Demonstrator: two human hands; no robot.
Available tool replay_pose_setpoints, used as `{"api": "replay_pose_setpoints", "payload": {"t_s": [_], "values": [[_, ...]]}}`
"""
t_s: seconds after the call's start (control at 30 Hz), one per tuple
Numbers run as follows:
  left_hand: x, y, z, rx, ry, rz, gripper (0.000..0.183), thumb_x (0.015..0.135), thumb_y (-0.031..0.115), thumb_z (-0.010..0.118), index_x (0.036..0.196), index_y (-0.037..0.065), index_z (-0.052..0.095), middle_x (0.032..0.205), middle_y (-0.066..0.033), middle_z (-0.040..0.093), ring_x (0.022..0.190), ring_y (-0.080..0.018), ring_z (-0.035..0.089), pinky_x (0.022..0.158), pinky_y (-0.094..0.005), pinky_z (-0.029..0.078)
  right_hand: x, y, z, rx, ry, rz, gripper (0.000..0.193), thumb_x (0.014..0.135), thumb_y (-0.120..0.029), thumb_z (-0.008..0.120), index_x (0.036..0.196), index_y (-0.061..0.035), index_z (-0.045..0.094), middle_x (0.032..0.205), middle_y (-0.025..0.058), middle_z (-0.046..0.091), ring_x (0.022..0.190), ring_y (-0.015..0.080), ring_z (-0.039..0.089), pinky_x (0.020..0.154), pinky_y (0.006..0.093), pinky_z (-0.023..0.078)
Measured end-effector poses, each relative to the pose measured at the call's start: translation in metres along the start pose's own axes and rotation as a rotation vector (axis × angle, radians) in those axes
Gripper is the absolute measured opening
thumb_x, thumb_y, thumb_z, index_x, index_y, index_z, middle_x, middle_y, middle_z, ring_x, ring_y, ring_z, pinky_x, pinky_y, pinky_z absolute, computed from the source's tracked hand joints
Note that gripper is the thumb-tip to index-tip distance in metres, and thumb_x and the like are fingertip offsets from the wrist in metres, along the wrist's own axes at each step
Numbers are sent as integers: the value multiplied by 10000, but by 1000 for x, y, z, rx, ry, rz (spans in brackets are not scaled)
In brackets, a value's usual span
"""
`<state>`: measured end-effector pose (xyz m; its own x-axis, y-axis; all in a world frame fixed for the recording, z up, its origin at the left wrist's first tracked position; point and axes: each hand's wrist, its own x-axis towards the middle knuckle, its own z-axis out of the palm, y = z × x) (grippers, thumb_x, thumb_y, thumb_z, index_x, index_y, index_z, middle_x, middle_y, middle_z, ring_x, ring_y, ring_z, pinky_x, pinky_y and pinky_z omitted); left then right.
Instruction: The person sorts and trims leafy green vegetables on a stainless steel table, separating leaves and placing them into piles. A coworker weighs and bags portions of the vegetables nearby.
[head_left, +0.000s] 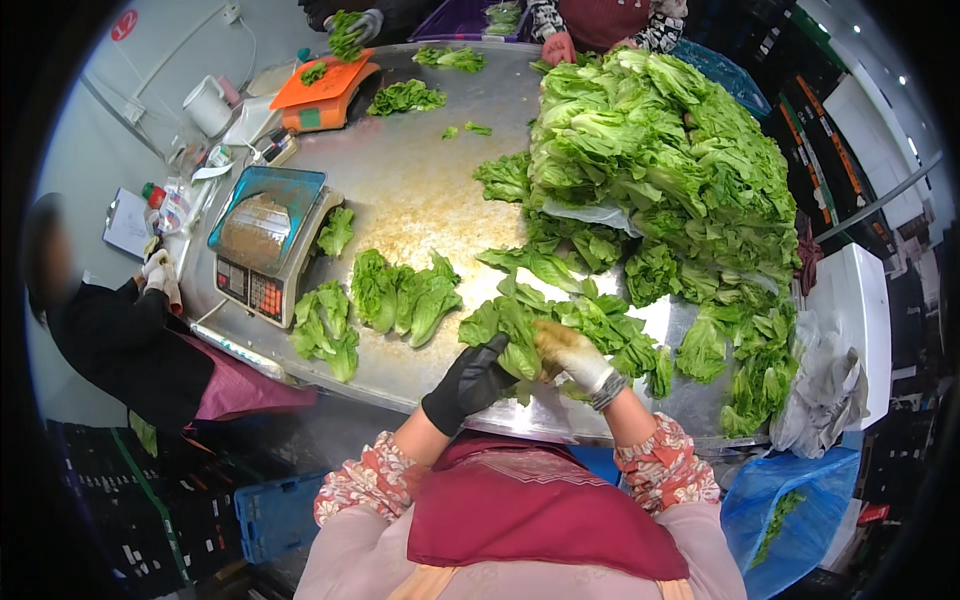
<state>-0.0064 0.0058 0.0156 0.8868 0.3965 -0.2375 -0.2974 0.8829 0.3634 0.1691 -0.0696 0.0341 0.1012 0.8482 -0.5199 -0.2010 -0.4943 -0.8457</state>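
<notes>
In front of my apron, a green leafy lettuce (510, 328) is held between my two hands, over the near edge of the metal table (420, 185). My left hand (470, 382), in a black glove, is closed on its left side. My right hand (575, 357), in a stained whitish glove, has its fingers bent against the right side of the same lettuce; its fingertips are partly hidden. Loose lettuce leaves (610, 325) lie just beyond my right hand. Several lettuces (405, 298) rest on the table to the left.
A tall lettuce pile (660, 150) fills the right of the table. A scale (265, 235) stands left, an orange scale (325, 90) farther back. People work at the left and far sides. A blue bag-lined bin (785, 510) and crumpled clear plastic (825, 400) are at right.
</notes>
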Motion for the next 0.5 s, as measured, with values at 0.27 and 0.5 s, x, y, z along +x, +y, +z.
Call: {"api": "replay_pose_setpoints", "payload": {"t_s": [0.27, 0.5], "values": [[14, -17, -3, -8, 58, 66, 347, 941, 229, 437, 1230, 38, 414, 1213, -103, 494, 1111, -214, 492, 958, -355, 419, -24, 13, 19, -389, 426, -445, 321, 759, -197, 650, 1016, -6, 623, 894, 121, 623, 817, 195, 576, 746, 291, 458], [19, -26, -14, 54, 14, 83, 384, 911, 223, 496, 1242, 48, 415, 1234, -100, 484, 1138, -216, 471, 988, -364, 390, -12, 48, 10, 200, 354, -368, 250, 842, -224, 612, 971, -13, 576, 861, 81, 596, 650, 146, 578, 589, 228, 485]]}}
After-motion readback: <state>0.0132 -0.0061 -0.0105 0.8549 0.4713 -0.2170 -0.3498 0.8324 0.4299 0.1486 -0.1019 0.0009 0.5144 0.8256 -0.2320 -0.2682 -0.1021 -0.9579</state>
